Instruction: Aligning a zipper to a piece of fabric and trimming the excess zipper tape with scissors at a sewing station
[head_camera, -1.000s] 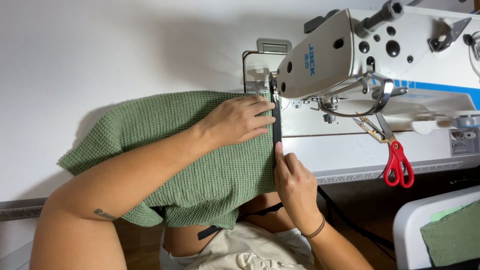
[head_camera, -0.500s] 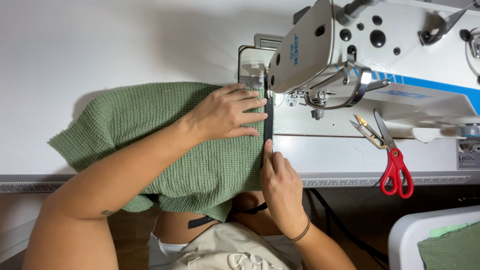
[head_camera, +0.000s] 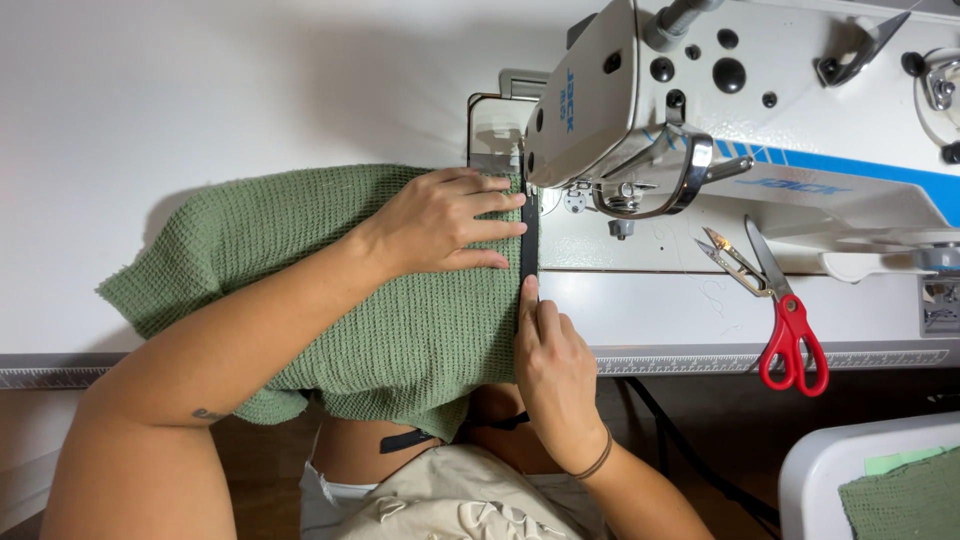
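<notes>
Left hand (head_camera: 445, 220) lies flat on the green cloth (head_camera: 330, 290); right hand (head_camera: 555, 365) pinches the dark strip (head_camera: 528, 240), which runs lengthwise toward the sewing machine (head_camera: 700, 110).

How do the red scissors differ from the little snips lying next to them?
The scissors are larger, with red loop handles; the snips are small, gold-coloured, with no loops. The scissors lie nearer the table's front edge, handles toward the person; the snips lie farther back, close under the machine. Both rest untouched on the white table, right of the hands.
</notes>
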